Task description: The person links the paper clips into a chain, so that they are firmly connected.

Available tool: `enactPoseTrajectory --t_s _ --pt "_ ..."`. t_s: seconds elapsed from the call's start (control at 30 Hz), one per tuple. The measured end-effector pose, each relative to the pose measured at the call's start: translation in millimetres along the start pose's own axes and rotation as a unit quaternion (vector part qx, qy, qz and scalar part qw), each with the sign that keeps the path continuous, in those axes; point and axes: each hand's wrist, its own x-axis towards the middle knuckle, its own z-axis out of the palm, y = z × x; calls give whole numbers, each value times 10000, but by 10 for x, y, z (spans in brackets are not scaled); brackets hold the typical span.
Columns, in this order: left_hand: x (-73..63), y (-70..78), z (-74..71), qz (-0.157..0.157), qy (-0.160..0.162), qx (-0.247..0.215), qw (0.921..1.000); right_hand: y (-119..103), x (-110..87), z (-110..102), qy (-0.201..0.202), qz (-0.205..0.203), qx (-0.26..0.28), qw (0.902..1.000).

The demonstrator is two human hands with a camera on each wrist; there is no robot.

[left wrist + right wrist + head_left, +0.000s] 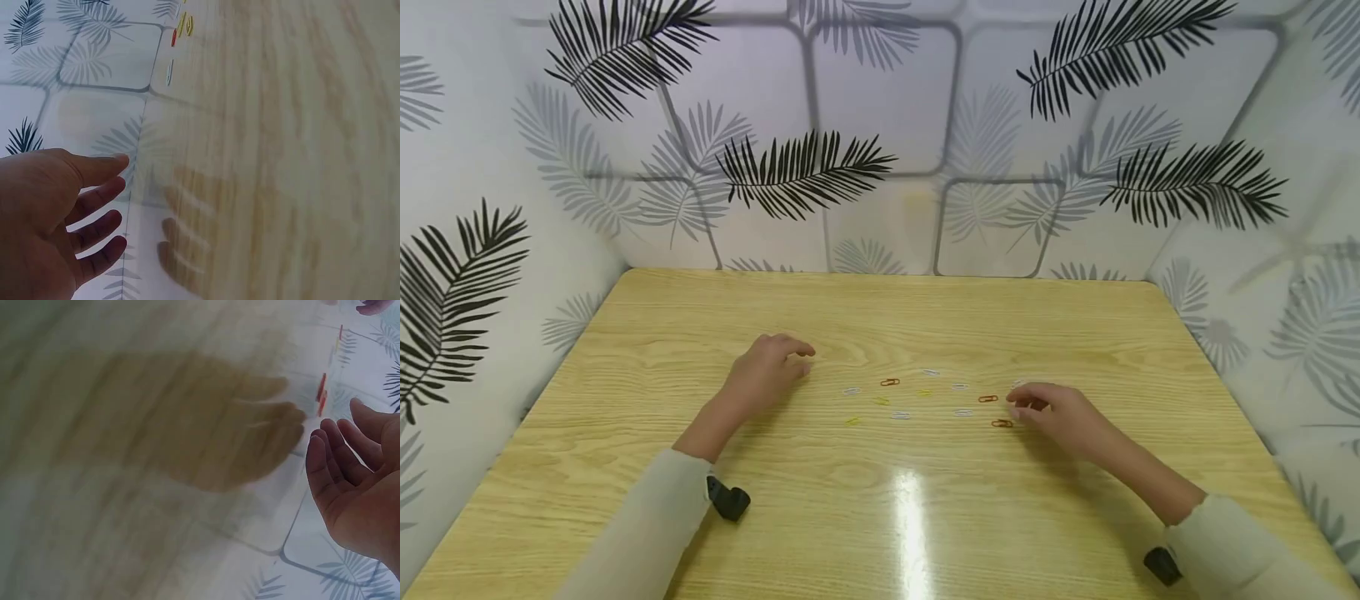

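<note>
Clips [924, 392], red, white and yellow, lie scattered mostly between the fingers of the left hand [766, 371] and right hand [1063, 417]. Two red clips [988, 399] lie just beside the right fingers, which are released, loosely bent. The left fingers, also released, stand apart from the nearest white clip [852, 391]. The counter [820, 517] extends beneath both.

Pair of hands, bare, on two sleeved arms; fingers loosely bent.
Left hand [766, 372]: left of centre, head view; left forearm [709, 427] slanting up from lower left, pale left sleeve [632, 525] ending on it; left wrist view, lower left, thumb uppermost, fingers spaced. Right hand [1063, 417]: right of centre, head view; right forearm [1150, 477] slanting up from lower right, pale right sleeve [1243, 542]; right wrist view, right edge, thumb apart from fingers.
</note>
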Motion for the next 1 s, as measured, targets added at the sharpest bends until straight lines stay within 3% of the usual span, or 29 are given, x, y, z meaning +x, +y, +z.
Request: enactPoseTrajectory --t_s 0.23,0.5,0.8,1.0 --pt "73 -67 79 184 -286 -462 9984 41 -30 51 50 -150 23 9999" --pt "102 12 178 475 -443 -635 9959 35 -32 98 35 -263 24 9996" --pt "123 149 239 714 -558 -319 9954 63 -28 154 141 -171 -136 9997" --pt "122 198 261 648 -549 -194 9962 48 -22 188 151 -200 -164 9996"
